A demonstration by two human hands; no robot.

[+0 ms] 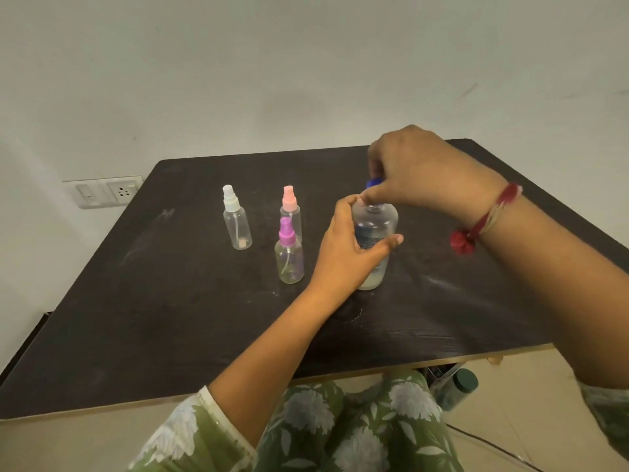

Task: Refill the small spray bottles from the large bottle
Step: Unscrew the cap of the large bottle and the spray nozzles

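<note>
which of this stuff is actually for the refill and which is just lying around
For the job: large bottle, blue cap, white-capped spray bottle, pink-capped spray bottle, purple-capped spray bottle.

Lying about: wall socket, green-lidded jar.

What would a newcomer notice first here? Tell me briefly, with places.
Mid-table, the left hand grips the large bottle while the right hand pinches its blue cap over the neck. To their left stand the white-topped bottle, pink-topped bottle and purple-topped bottle, upright on the dark table.
</note>
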